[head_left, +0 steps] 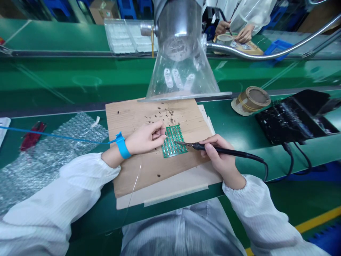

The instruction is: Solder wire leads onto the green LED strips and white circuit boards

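Note:
A small green circuit board panel (173, 141) lies on a brown wooden board (149, 121). My left hand (146, 138), with a blue wrist strap (122, 145), is closed in a pinch on a thin solder wire (159, 135) at the panel's left edge. My right hand (221, 156) is wrapped round a black soldering iron (213, 148). The iron's tip touches the panel near its middle. A black cable runs from the iron off to the right.
A clear fume hood (181, 64) on a metal hose hangs just behind the board. A tape roll (250, 100) and a black device (290, 119) sit to the right, bubble wrap (53, 149) to the left. Another person's hands (234, 32) work at the far side.

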Motion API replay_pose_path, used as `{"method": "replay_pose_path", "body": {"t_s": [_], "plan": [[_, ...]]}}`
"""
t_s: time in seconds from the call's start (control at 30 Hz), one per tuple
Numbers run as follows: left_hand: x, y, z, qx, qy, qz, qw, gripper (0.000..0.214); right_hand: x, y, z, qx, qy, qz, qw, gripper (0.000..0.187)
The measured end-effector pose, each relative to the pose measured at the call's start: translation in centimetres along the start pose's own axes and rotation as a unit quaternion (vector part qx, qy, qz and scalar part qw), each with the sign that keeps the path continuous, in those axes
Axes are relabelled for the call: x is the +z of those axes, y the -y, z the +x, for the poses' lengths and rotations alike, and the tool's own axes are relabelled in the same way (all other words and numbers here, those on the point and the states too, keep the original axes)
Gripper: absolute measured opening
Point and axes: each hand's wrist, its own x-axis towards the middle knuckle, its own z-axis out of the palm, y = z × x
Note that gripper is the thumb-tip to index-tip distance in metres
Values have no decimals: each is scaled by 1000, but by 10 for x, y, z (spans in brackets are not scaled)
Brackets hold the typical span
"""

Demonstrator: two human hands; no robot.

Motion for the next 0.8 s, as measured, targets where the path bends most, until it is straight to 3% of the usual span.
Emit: {"method": "replay_pose_path", "body": {"t_s": [0.8], "plan": [[0, -2, 1, -4, 6, 6, 1000, 9, 0, -1, -1, 3, 4, 6, 1000, 18]]}}
